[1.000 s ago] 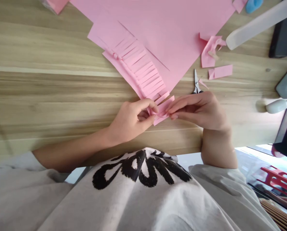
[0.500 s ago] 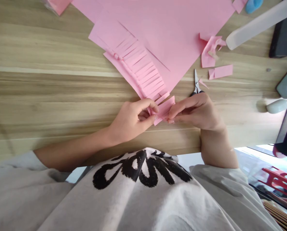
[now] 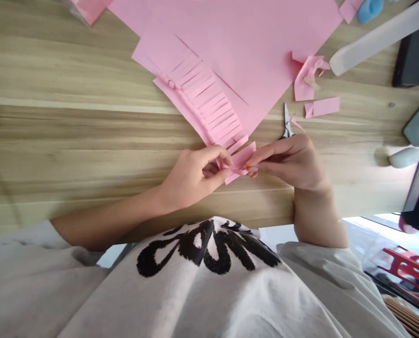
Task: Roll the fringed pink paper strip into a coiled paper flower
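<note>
The fringed pink paper strip (image 3: 219, 112) lies in the middle of the frame, its long axis running on a slant from the upper left down to the lower right, with its cut tabs pointing up and to the right. Its upper stretch overlaps the lower left edge of the large pink sheet (image 3: 265, 47), while its lower end reaches past the sheet's bottom corner, over the wooden table (image 3: 72, 155). At that lower end the left hand (image 3: 188, 178) pinches the strip between thumb and index finger, the other fingers curled underneath. The right hand (image 3: 290, 162), coming in from the right, has thumb and fingertips closed together on the tip of one narrow tab, just below the scissors (image 3: 285, 115). The strip looks matte and pale pink, slit into many thin parallel tabs, with a raised, curled ridge along their lower left ends and a plain, uncut border beyond it.
</note>
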`<state>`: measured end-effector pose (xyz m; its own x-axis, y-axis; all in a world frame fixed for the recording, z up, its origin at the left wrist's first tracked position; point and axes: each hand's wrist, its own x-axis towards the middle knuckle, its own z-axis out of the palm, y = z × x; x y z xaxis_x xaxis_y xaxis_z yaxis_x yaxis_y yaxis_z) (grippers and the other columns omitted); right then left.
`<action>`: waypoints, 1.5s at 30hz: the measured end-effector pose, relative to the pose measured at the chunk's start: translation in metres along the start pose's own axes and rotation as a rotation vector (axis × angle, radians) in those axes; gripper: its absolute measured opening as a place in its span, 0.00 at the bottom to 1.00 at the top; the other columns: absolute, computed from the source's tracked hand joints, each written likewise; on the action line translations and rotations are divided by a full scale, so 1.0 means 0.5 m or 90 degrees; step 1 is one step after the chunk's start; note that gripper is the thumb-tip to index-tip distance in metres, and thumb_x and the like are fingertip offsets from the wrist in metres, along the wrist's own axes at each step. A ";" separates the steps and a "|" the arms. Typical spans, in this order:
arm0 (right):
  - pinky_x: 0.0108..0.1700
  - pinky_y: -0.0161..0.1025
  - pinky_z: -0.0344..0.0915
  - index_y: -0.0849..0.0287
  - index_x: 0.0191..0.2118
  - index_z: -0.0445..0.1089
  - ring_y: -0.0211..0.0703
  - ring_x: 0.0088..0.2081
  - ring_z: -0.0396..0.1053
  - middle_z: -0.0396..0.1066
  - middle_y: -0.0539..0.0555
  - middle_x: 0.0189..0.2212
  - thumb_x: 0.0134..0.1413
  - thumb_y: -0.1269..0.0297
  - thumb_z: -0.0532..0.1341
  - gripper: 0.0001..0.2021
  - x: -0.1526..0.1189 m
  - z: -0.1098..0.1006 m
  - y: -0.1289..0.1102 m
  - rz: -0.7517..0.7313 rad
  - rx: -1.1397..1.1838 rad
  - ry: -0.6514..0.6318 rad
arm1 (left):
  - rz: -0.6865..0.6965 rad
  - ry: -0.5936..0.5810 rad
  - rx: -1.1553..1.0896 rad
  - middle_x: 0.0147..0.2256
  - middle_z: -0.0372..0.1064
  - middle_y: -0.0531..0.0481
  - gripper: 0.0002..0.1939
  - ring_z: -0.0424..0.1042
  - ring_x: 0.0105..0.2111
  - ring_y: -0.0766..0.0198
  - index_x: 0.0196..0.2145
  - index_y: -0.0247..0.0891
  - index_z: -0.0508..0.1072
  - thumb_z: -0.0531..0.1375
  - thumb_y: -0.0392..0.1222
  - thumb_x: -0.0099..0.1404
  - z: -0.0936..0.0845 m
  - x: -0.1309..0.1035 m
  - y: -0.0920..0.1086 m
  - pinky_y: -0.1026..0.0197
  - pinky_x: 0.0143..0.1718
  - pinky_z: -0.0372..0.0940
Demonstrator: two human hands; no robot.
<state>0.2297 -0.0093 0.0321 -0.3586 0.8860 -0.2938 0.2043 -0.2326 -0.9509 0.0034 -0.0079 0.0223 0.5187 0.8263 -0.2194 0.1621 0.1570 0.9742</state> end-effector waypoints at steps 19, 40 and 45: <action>0.34 0.36 0.75 0.54 0.26 0.79 0.39 0.30 0.76 0.80 0.49 0.27 0.43 0.68 0.74 0.04 0.009 0.016 0.001 -0.008 0.041 0.035 | 0.003 0.008 0.006 0.29 0.74 0.52 0.03 0.75 0.26 0.71 0.33 0.35 0.71 0.62 0.34 0.60 0.001 0.001 -0.003 0.71 0.29 0.71; 0.32 0.33 0.78 0.56 0.31 0.81 0.36 0.26 0.77 0.80 0.50 0.25 0.50 0.67 0.71 0.01 0.003 0.004 -0.003 0.053 0.053 0.011 | 0.033 0.006 0.040 0.32 0.76 0.52 0.03 0.77 0.29 0.69 0.35 0.36 0.72 0.62 0.35 0.61 -0.002 -0.002 -0.009 0.69 0.31 0.71; 0.33 0.31 0.78 0.57 0.34 0.81 0.35 0.27 0.78 0.80 0.50 0.26 0.52 0.70 0.69 0.03 0.001 0.000 -0.001 0.034 0.051 -0.006 | 0.029 0.003 0.031 0.32 0.76 0.52 0.03 0.77 0.28 0.69 0.34 0.36 0.72 0.62 0.33 0.61 -0.002 -0.001 -0.008 0.68 0.31 0.72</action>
<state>0.2292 -0.0086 0.0325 -0.3572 0.8682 -0.3445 0.1496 -0.3109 -0.9386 0.0015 -0.0084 0.0183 0.5227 0.8343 -0.1754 0.1794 0.0934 0.9793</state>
